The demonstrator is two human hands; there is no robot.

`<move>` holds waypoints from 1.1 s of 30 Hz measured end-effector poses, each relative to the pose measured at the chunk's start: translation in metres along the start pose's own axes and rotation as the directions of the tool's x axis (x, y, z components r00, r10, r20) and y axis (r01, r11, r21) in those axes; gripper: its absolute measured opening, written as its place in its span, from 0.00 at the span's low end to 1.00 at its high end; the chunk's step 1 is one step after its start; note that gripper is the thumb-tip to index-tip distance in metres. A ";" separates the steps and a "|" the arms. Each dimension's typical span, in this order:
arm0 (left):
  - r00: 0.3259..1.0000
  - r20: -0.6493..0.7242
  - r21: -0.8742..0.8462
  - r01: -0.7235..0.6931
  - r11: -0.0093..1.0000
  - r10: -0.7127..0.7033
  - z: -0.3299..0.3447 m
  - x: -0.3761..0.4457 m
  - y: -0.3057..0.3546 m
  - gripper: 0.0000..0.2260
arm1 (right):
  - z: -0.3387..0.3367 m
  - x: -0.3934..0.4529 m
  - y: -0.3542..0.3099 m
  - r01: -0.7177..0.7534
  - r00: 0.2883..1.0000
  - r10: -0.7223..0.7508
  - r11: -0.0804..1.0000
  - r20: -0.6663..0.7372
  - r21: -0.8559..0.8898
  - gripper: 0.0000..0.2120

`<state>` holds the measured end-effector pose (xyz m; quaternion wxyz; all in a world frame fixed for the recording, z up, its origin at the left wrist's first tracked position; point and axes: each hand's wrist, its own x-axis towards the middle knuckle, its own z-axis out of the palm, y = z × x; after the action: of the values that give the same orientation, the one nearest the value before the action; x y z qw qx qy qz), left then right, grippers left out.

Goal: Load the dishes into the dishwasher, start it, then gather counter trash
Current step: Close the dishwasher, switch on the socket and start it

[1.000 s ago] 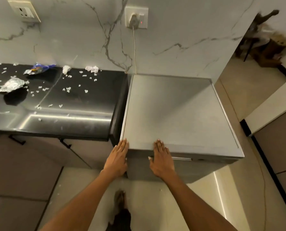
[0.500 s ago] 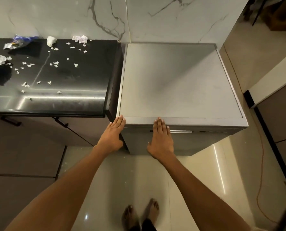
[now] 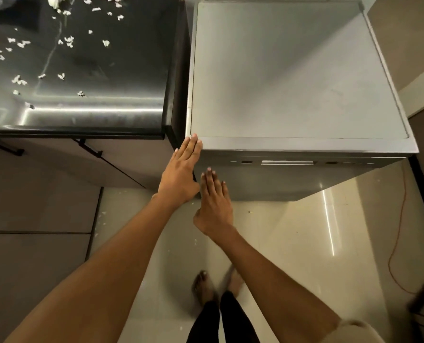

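Looking down, we see the dishwasher (image 3: 297, 70) standing closed just beside the black desk (image 3: 87, 70), its flat grey top bare and its door shut, so what it holds is hidden from us. Our left hand (image 3: 181, 172) lies with straight fingers together, the tips touching the front left corner of the dishwasher top. Our right hand (image 3: 214, 199) is flat too, fingers straight and pointing up the door front just below that corner; we cannot tell whether it presses the door. Both hands grip nothing and sit just beside each other. A narrow control strip (image 3: 289, 162) runs along the top of the door; any writing on it is too small to read. White paper scraps (image 3: 68, 40) lie scattered over the desk. An orange cord (image 3: 399, 233) trails on the pale floor (image 3: 292, 243) to the right.
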<state>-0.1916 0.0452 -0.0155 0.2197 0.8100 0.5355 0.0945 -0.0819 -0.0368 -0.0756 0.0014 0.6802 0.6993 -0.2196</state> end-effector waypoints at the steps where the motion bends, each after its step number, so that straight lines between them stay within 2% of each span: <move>1: 1.000 -0.005 0.001 -0.007 1.000 0.007 0.001 0.000 -0.001 0.45 | 0.000 0.008 -0.001 -0.015 1.000 0.015 1.000 -0.014 0.004 0.49; 8: 0.997 -0.080 -0.011 -0.011 1.000 0.010 0.010 -0.001 -0.001 0.46 | 0.017 0.026 0.009 -0.031 0.998 0.029 0.999 -0.049 -0.043 0.53; 21: 0.984 -0.177 -0.026 0.011 1.000 -0.015 0.026 0.000 0.001 0.45 | 0.037 0.036 0.023 -0.025 0.998 0.012 0.981 -0.067 -0.191 0.52; 26: 0.982 -0.189 -0.012 0.014 1.000 -0.016 0.028 0.000 0.004 0.45 | 0.029 0.024 0.027 0.030 0.992 -0.047 0.989 -0.114 -0.142 0.50; 33: 0.985 -0.167 0.029 0.051 0.998 -0.046 0.024 0.000 0.009 0.46 | 0.020 0.019 0.034 0.024 0.989 -0.036 0.996 -0.143 -0.080 0.49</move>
<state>-0.1741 0.0363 -0.0328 0.1630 0.7895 0.5730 0.1476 -0.0569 -0.0260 -0.1099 -0.0257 0.6832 0.7158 -0.1422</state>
